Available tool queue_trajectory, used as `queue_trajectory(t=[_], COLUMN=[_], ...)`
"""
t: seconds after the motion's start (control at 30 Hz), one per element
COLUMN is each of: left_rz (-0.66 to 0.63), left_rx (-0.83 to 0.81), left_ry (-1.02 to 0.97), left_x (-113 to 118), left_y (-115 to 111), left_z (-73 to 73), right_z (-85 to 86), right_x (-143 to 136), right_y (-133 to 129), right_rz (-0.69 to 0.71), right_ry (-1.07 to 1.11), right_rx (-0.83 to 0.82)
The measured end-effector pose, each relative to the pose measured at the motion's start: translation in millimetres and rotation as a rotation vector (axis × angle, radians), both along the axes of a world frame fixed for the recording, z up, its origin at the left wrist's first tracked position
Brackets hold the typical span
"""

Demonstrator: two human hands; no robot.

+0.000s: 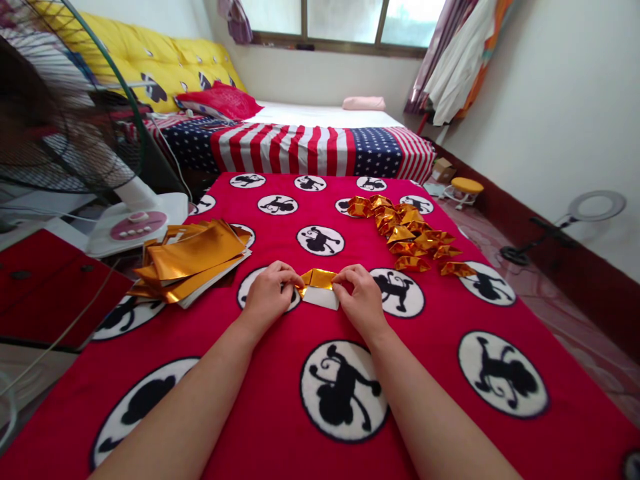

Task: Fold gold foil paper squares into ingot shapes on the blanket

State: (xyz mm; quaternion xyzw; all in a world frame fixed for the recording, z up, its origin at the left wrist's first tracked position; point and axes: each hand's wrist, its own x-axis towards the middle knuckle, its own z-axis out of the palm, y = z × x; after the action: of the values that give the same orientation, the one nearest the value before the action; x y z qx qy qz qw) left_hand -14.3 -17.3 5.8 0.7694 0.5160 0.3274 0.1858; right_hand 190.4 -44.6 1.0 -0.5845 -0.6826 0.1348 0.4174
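Observation:
A partly folded sheet of gold foil paper (323, 279) lies in front of me, its white back showing on the near flap. My left hand (271, 291) pinches its left end between thumb and fingers. At the right end, my right hand (361, 293) grips the paper the same way, fingers bent. To the left is a loose stack of flat gold foil sheets (197, 257) with white undersides. Several folded gold paper ingots (403, 230) are heaped at the right, beyond my right hand.
A red cloth (280, 413) with monkey prints covers the table. An electric fan (135, 220) stands at the left edge, its cord hanging near a red cabinet (50, 287). Behind is a bed (310, 147). A yellow stool (467, 187) and ring light (597, 203) are on the right.

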Motion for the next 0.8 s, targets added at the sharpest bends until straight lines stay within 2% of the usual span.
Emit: queue_trajectory(t=[0.8], left_rz=[-0.012], left_rx=[0.013], left_ry=[0.004], left_x=[-0.7], left_y=[0.6], left_z=[-0.2], right_z=[0.1], right_x=[0.6], right_y=[0.3], right_rz=[0.003], right_ry=[-0.007], right_rx=[-0.003])
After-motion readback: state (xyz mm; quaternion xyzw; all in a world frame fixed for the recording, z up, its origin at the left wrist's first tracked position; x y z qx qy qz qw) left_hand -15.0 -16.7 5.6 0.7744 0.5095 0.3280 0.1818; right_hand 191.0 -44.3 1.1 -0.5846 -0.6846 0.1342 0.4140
